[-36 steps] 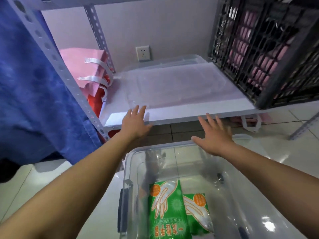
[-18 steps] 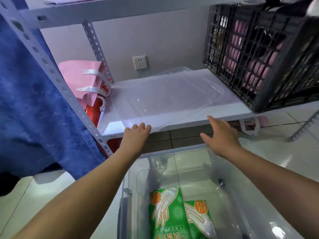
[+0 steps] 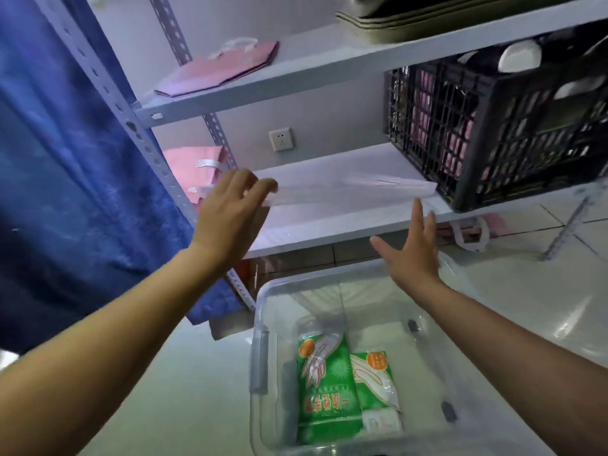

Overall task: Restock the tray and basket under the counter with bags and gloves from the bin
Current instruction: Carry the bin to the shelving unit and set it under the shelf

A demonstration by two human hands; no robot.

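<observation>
We had our left hand raised at the front left corner of the lower shelf, its fingers loosely curled at the near edge of a clear plastic lid that stood tilted above the shelf board; the blur kept us from telling whether the fingers truly pinched it or only touched it. Our right hand hung open in the air just before the shelf's front edge, fingers straight and spread, thumb out to the left, holding nothing. Below both hands sat the clear bin on the pale tiled floor, and in its bottom lay two green packs of gloves side by side, the left one larger and partly overlapping the right. On the right end of the lower shelf stood the black basket, a slatted crate with pink things showing through its sides. At the left end of the same shelf pink bags with white handles leaned against the slotted metal post. Another pink bag lay flat on the upper shelf, and dark trays were stacked further right on it. A blue curtain hung to the left, and a white wall socket showed behind the shelves.
</observation>
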